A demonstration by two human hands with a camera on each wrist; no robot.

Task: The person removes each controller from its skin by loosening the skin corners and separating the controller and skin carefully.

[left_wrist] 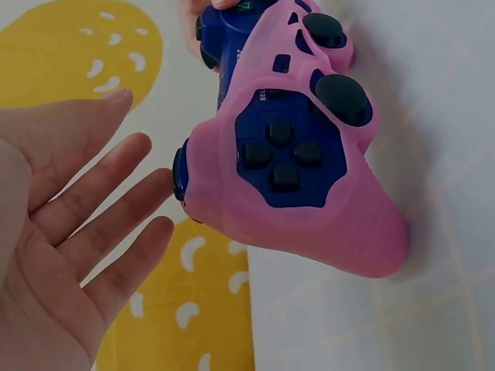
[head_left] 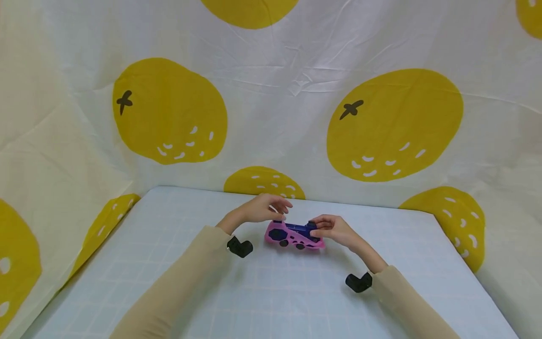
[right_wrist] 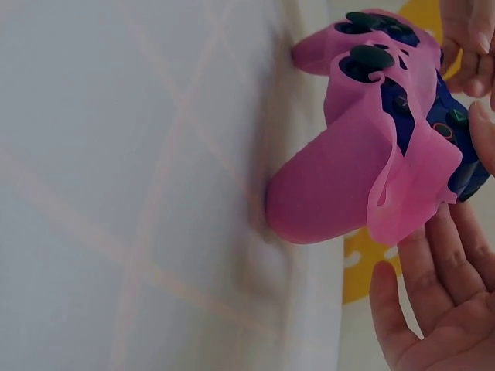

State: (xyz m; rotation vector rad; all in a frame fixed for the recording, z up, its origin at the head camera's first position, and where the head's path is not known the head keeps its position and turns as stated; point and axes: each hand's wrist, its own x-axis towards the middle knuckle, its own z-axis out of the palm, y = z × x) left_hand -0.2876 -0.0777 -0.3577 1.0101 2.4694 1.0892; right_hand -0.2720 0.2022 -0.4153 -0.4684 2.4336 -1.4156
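Observation:
A dark blue game controller (left_wrist: 263, 189) with black buttons stands on the table near its middle. Around it is a pink silicone cover (right_wrist: 325, 182), snug at the left side but loose and folded back at the right, where blue casing and buttons show. My right hand (head_left: 336, 230) grips that bared right end, thumb (right_wrist: 484, 137) on the face and fingers behind. Beside the controller's left shoulder buttons, my left hand (head_left: 263, 208) is spread with fairly straight fingers. One fingertip (left_wrist: 161, 185) of it appears to meet a shoulder button; whether it touches, I cannot tell.
A pale blue table with a faint grid (head_left: 271, 292) lies beneath. White cloth with yellow fruit prints (head_left: 275, 117) hangs behind and along both sides. Black wrist-worn devices sit at the left wrist (head_left: 240, 247) and the right wrist (head_left: 359, 282).

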